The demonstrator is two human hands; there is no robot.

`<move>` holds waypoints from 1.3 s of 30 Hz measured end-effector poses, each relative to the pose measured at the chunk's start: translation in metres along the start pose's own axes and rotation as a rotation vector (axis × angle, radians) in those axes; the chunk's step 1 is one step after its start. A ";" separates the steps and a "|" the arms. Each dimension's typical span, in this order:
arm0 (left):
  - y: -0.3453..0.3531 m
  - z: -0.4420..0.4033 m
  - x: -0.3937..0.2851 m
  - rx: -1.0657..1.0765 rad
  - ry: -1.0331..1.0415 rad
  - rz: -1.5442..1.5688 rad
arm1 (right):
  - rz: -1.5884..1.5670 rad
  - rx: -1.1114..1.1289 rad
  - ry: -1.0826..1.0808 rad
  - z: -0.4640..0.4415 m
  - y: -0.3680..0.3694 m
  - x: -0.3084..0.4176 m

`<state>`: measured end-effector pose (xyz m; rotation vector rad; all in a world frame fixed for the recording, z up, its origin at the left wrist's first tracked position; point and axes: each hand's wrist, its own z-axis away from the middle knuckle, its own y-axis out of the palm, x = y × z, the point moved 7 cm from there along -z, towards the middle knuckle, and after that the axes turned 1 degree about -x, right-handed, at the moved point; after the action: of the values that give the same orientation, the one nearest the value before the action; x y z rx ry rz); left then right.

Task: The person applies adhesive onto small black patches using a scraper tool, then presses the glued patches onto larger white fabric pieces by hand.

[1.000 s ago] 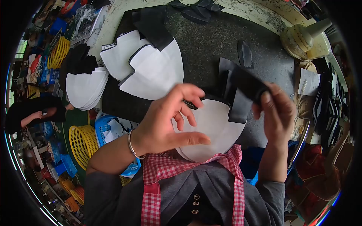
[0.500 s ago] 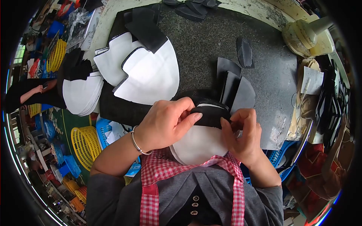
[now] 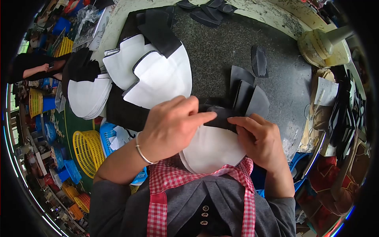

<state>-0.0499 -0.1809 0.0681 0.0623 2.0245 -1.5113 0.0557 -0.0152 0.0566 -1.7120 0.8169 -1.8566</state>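
Note:
A white rounded piece [image 3: 215,148], like a shoe-upper part, lies at the near edge of the dark work board, with a black strip [image 3: 219,117] across its far edge. My left hand [image 3: 171,128] rests its outstretched index finger on the left part of that strip; its other fingers are curled. From the other side, my right hand [image 3: 260,140] lays its index finger on the strip's right end. Both thumbs are hidden. Just beyond the strip stand several folded black pieces [image 3: 243,94]. White pieces with black edging [image 3: 164,75] are stacked to the left.
On the dark board [image 3: 221,47] lies a small black piece [image 3: 259,61]. A glue pot [image 3: 318,47] sits at the far right. Another white stack [image 3: 89,96] hangs over the left edge. Yellow baskets [image 3: 87,152] stand below left, where another person [image 3: 37,69] is visible.
My fingers have let go of their pinch on the black strip, and both index fingers now lie stretched on it. The strip is flattened, covering the white gap seen before.

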 end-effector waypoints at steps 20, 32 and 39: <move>-0.004 0.025 0.049 0.161 0.144 -0.461 | -0.303 -0.537 0.197 -0.030 -0.079 -0.112; -0.092 0.022 -0.003 -0.431 0.174 -0.185 | -0.378 -0.848 0.139 0.042 -0.112 -0.108; 0.002 0.048 -0.057 0.102 0.520 0.324 | -0.879 -0.786 0.043 0.048 -0.104 -0.069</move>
<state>0.0187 -0.2050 0.0862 0.8614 2.1789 -1.4867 0.1146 0.1015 0.0827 -2.8785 0.9810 -2.2631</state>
